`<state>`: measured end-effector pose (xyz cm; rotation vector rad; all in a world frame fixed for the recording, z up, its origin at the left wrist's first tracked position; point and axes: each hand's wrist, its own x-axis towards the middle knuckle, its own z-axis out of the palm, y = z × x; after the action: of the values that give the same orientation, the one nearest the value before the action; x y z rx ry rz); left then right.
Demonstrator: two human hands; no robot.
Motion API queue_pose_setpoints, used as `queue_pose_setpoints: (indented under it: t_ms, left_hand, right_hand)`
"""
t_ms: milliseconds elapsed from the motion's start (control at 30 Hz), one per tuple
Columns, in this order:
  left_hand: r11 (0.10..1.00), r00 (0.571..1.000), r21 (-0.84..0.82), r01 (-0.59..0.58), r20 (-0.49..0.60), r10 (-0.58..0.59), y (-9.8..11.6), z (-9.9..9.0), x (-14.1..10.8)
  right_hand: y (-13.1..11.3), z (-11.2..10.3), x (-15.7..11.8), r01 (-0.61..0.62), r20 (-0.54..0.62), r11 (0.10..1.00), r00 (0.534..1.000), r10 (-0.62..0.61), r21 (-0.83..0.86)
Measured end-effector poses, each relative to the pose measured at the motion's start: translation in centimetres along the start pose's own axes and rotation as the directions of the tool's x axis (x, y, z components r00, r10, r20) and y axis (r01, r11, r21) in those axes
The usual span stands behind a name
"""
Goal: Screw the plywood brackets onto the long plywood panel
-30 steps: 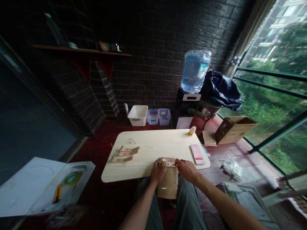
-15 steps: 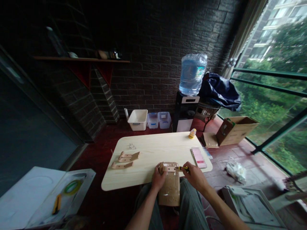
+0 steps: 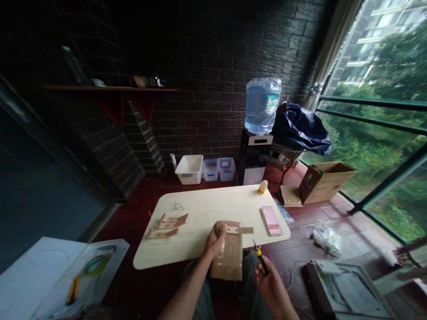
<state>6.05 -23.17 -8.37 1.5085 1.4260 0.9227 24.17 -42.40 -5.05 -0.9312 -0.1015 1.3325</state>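
My left hand point(image 3: 216, 241) presses a small wooden bracket point(image 3: 232, 230) with dark holes against the top end of a tape-wrapped cardboard box point(image 3: 228, 260). The bracket's plain right end sticks out past the box edge. The box rests between my legs, against the table edge. In my right hand point(image 3: 272, 286) is a screwdriver point(image 3: 261, 259) with a yellow and black handle, tip pointing up and apart from the box. Two similar wooden brackets point(image 3: 173, 220) lie on the table's left side, and several small screws or pins point(image 3: 178, 206) stand behind them.
The pale table point(image 3: 207, 206) also carries a yellow-capped container point(image 3: 263, 187) and a pink, blurred-out item point(image 3: 271, 220). An opened white case point(image 3: 93, 266) is at lower left. Plastic bins point(image 3: 189, 170) and a water dispenser point(image 3: 256, 155) line the wall.
My right hand has drawn the screwdriver back from the bracket, down and towards me. The bracket's right end is now uncovered. My left hand stays on the bracket and box.
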Motion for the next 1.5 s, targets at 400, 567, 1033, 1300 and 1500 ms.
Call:
queue_pose_setpoints:
  t_ms: [400, 567, 1033, 1300, 1500]
  left_hand:
    - [0.983, 0.992, 0.165, -0.086, 0.111, 0.068, 5.5, -0.2, 8.9]
    - [0.955, 0.991, 0.267, -0.132, 0.041, 0.126, 6.5, 1.3, 9.8]
    - [0.649, 0.859, 0.622, -0.439, 0.078, 0.506, 3.0, 1.3, 2.7]
    - [0.546, 0.821, 0.647, -0.533, 0.239, 0.518, 2.6, 0.0, 3.8]
    - [0.522, 0.815, 0.653, -0.548, 0.278, 0.508, 2.2, -0.2, 4.2]
  right_hand:
    - [0.9, -4.0, 2.0, -0.127, 0.069, 0.987, 0.99, 0.121, 0.101]
    - [1.8, -5.1, 2.7, -0.217, 0.123, 0.968, 0.972, 0.202, 0.126]
    - [-1.3, -1.2, 3.7, -0.197, 0.147, 0.977, 0.972, 0.184, 0.083]
    - [-1.8, 0.5, 8.2, -0.047, 0.131, 0.994, 0.99, 0.06, -0.097]
    - [-0.8, 2.2, 12.1, 0.248, 0.101, 0.844, 0.969, -0.227, -0.475]
